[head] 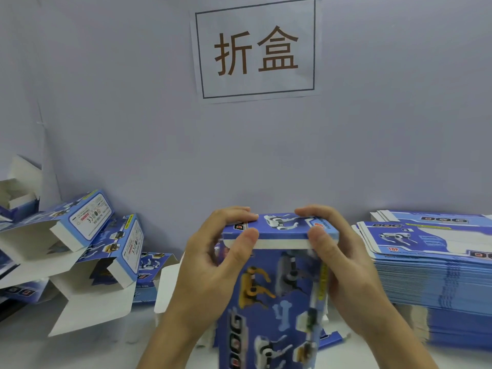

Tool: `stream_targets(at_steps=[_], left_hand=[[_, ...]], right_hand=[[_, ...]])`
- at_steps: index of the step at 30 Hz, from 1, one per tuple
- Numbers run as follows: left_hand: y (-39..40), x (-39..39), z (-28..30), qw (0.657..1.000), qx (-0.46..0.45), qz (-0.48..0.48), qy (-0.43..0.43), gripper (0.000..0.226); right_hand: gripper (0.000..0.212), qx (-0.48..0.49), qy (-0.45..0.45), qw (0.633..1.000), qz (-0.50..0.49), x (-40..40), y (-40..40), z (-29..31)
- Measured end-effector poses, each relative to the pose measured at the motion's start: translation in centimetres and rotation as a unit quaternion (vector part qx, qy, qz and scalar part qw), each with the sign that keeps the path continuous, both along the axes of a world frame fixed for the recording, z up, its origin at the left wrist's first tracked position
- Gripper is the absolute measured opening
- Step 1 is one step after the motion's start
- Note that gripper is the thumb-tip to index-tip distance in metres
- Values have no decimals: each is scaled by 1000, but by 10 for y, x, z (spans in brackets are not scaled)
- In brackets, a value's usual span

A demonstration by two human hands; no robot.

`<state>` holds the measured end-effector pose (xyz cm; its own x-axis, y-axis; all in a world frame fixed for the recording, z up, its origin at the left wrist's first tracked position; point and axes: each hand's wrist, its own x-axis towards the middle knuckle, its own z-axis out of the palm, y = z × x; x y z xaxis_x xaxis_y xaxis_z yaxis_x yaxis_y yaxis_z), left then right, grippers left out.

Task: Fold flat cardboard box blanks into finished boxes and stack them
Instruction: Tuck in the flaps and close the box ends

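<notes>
Pressing down on the top flap of an upright box, both hands work at its upper end. The left hand has its thumb on the front edge of the flap and its fingers curled over the top from the far side, pinching the flap. The right hand mirrors it, thumb on the near right corner, fingers hooked over the top. Both hands are closed on the box, not spread. A white edge of card shows under the blue flap, so the flap looks not yet fully tucked in.

The box stands on the table in front of the person, between the two arms, its printed dog pictures facing the camera. Its lower end is out of view, so I cannot tell whether the bottom is closed.

To the left lie several folded boxes, heaped at slants rather than neatly stacked, some with white flaps still open. To the right sits a tall pile of flat blanks, close beside the right forearm. On the wall behind hangs a paper sign.

As a judgement: a few boxes are made, this one is near closing at the top, and most of the work remains in that thick pile.
</notes>
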<state>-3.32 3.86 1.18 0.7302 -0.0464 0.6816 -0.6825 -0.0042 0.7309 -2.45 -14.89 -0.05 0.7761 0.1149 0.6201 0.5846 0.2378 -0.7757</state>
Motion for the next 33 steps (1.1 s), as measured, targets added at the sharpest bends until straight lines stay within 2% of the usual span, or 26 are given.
stream_targets(at_steps=[3,8,11,17,20,27,33], left_hand=[[-4,-1,3,999,-34,-21,13,24],[-8,-1,-1,998,-45,-10,-37,17],[-12,0,-3,997,-63,0,-48,23],[-16,0,-3,994,-96,5,-42,29],[-16,0,-2,994,-107,-2,-31,30],[-16,1,-2,991,-129,-15,-29,22],[-12,3,-4,986,-158,-49,-1,19]], right_hand=[[56,25,7,1000,-11,0,8,3],[58,53,13,999,-5,-3,12,6],[59,52,23,998,-31,-3,15,9],[40,55,31,997,-43,-6,17,12],[39,49,33,998,-38,-6,16,12],[35,44,43,998,-9,-8,15,15],[35,31,105,991,80,-11,6,19]])
